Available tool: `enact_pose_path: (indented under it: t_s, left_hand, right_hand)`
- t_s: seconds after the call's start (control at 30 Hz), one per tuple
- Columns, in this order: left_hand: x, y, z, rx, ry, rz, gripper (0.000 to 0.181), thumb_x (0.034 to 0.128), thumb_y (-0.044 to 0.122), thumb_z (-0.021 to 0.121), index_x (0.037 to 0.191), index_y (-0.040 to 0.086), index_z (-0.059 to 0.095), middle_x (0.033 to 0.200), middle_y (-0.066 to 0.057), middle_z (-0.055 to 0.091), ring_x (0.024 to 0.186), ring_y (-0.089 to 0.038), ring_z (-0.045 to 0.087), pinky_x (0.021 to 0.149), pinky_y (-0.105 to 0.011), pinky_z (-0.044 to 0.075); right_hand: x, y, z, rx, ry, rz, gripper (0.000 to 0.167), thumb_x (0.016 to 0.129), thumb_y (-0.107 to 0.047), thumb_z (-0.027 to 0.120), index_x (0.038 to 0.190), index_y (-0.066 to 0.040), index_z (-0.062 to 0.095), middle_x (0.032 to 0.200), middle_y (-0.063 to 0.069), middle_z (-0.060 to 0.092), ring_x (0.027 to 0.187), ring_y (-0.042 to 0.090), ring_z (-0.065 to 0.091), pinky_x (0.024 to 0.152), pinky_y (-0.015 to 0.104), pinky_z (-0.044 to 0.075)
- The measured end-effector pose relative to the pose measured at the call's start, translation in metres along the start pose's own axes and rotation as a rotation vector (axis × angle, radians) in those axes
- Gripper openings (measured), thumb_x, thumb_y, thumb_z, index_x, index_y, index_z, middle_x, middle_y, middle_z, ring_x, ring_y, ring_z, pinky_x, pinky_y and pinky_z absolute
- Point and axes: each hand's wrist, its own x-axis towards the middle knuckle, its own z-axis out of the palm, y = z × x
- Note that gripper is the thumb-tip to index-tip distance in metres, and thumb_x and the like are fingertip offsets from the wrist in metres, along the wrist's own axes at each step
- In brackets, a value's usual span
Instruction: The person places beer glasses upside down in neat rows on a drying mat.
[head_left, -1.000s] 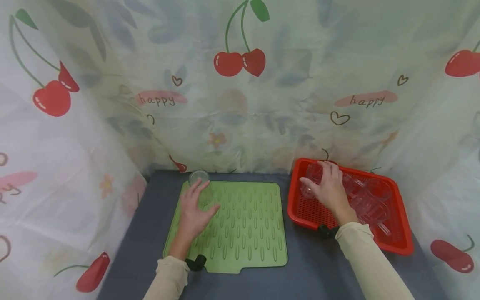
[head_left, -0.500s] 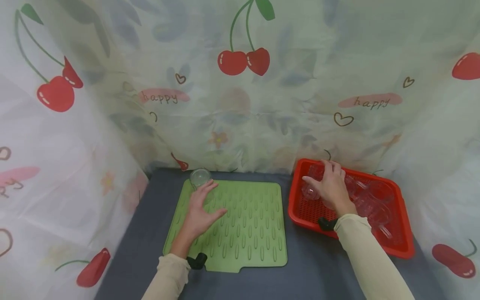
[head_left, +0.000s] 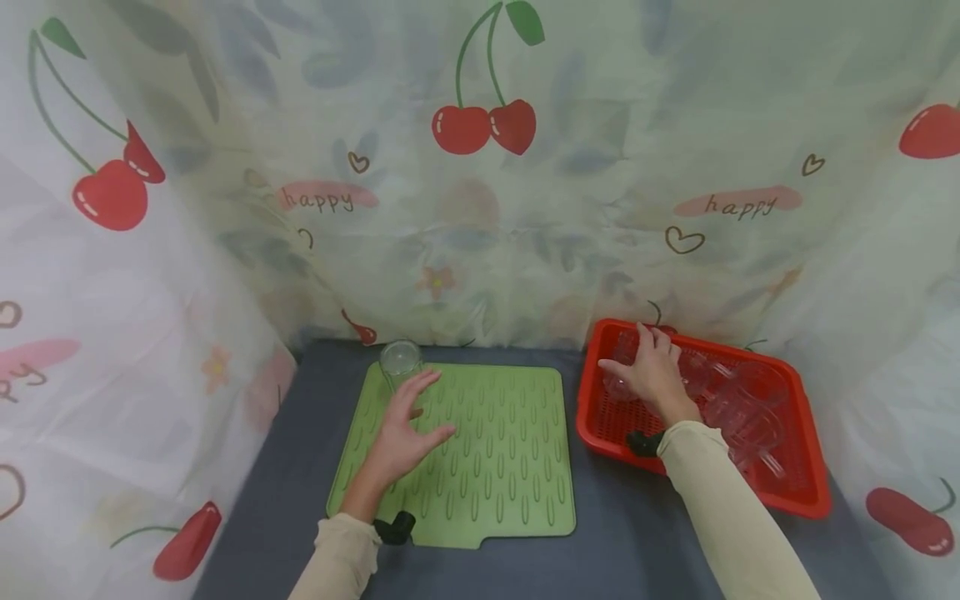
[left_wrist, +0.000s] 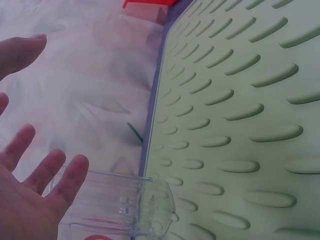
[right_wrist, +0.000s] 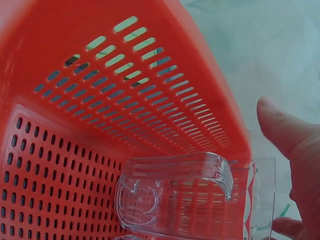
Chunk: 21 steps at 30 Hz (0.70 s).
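Left hand withdrew from glass, fingers spread; right hand over basket, likewise spread.

Pale sheeting printed with red cherries hangs behind and on both sides of the dark table.

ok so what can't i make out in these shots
Head: how many cups the basket holds; their clear walls overlap and the right hand covers some.
Head: the lower part of the cup on the mat, partly behind the left hand.
Left wrist: part of the left hand, cut off by the left edge.
Right wrist: most of the right hand, past the right edge, so any touch on a cup is unclear.
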Motion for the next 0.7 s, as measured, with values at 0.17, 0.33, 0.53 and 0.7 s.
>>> enact_pose_path:
  t_s: [0.17,0.33,0.53,0.7]
  left_hand:
    - [-0.0023,-0.0005,0.0007,-0.012,-0.004,-0.008,0.080,0.0858,0.021,0.084,0.154,0.032,0.043,0.164,-0.008,0.035,0.148,-0.032,0.038,0.106,-0.059,0.049]
    - [-0.0034,-0.0005,0.0007,-0.030,-0.010,-0.020,0.082,0.0852,0.021,0.084,0.154,0.032,0.042,0.163,-0.007,0.036,0.147,-0.034,0.039,0.107,-0.060,0.049]
    - [-0.0046,-0.0009,-0.0007,-0.046,-0.012,-0.023,0.086,0.0846,0.022,0.085,0.157,0.025,0.039,0.163,-0.006,0.035,0.145,-0.039,0.038,0.106,-0.063,0.048]
    - [-0.0074,-0.0022,-0.0018,-0.071,-0.030,-0.062,0.087,0.0854,0.022,0.084,0.157,0.033,0.037,0.163,-0.003,0.033,0.146,-0.039,0.037,0.107,-0.063,0.047]
  right_hand:
    - [0.0030,0.0016,0.0018,-0.015,0.002,-0.003,0.109,0.090,-0.050,0.073,0.164,-0.007,0.005,0.163,0.032,0.011,0.143,0.055,0.016,0.106,0.075,0.039]
    - [0.0035,0.0043,0.0012,-0.041,-0.017,0.002,0.105,0.092,-0.041,0.073,0.163,-0.005,0.005,0.163,0.033,0.011,0.142,0.056,0.016,0.108,0.076,0.037]
    - [0.0024,0.0052,-0.0005,-0.056,-0.020,-0.009,0.099,0.095,-0.038,0.070,0.163,-0.004,0.006,0.160,0.034,0.014,0.140,0.055,0.018,0.109,0.074,0.036]
    - [0.0012,0.0041,-0.0032,-0.061,-0.020,-0.019,0.094,0.097,-0.037,0.068,0.162,0.000,0.010,0.157,0.036,0.019,0.138,0.056,0.021,0.111,0.074,0.035]
